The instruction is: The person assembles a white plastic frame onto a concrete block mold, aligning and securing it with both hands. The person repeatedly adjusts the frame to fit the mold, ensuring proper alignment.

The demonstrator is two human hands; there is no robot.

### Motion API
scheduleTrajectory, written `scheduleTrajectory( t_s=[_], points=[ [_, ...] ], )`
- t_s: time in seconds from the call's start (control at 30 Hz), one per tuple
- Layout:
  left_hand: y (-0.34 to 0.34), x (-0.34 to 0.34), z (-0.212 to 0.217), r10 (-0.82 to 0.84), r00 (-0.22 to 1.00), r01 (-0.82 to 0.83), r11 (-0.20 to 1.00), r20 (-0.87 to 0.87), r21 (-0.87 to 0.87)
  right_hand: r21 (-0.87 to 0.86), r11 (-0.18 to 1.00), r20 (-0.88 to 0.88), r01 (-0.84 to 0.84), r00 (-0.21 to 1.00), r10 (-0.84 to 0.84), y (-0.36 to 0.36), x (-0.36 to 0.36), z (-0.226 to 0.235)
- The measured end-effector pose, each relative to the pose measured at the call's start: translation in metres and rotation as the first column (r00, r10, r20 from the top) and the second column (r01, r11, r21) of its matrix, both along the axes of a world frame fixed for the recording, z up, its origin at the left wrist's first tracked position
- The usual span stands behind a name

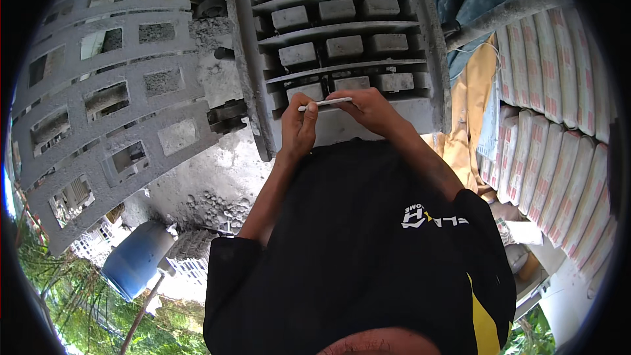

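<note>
My left hand (299, 128) and my right hand (374, 112) are both closed on a thin, pale flat strip (335, 101), seen nearly edge-on. The left fingers and thumb pinch its left end, and the right hand grips toward its right end. Just beyond my hands lies a dusty grey metal mould frame (246, 85) with crosswise dividers. Rectangular grey blocks (345, 47) sit in rows between these dividers. My hands hide part of the nearest row, which includes a block (396, 82) to the right.
A hinged grey grid panel (141, 52) with rectangular openings swings out at the left. Stacked filled bags (545, 164) stand at the right, beside a tan sheet (464, 105) and a pipe (506, 16). A blue barrel (138, 260) stands at lower left, near rubble (220, 209).
</note>
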State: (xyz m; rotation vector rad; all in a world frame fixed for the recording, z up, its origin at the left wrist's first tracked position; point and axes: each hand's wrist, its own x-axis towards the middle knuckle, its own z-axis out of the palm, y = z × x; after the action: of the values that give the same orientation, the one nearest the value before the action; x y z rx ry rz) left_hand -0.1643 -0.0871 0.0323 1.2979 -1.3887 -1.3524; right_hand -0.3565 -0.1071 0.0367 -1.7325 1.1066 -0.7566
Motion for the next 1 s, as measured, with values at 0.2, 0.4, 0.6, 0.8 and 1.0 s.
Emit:
scheduleTrajectory(
  t_s=[0.2, 0.4, 0.6, 0.8, 1.0],
  points=[
    [-0.002, 0.004, -0.004, 0.079, 0.989, -0.112, 0.953, -0.124, -0.28, 0.036, 0.999, -0.058, 0.004, 0.998, -0.002, 0.001, 0.01, 0.031],
    [-0.001, 0.015, 0.027, 0.059, 0.992, -0.081, 0.975, -0.112, -0.206, 0.076, 0.997, -0.109, -0.006, 0.994, 0.014, -0.002, 0.018, 0.048],
    [-0.01, 0.016, 0.006, 0.037, 0.999, -0.035, 0.998, 0.033, -0.057, 0.204, 0.977, -0.024, 0.056, 0.998, -0.052, -0.002, 0.019, 0.013],
    [-0.008, 0.018, 0.011, 0.033, 0.999, -0.037, 0.99, -0.027, -0.134, -0.008, 0.998, -0.09, 0.058, 0.994, -0.059, 0.006, 0.027, 0.023],
    [-0.003, 0.034, 0.048, 0.035, 0.997, -0.036, 0.999, 0.065, 0.011, 0.022, 0.999, -0.147, -0.05, 0.988, 0.052, 0.012, 0.035, 0.035]
  ],
)
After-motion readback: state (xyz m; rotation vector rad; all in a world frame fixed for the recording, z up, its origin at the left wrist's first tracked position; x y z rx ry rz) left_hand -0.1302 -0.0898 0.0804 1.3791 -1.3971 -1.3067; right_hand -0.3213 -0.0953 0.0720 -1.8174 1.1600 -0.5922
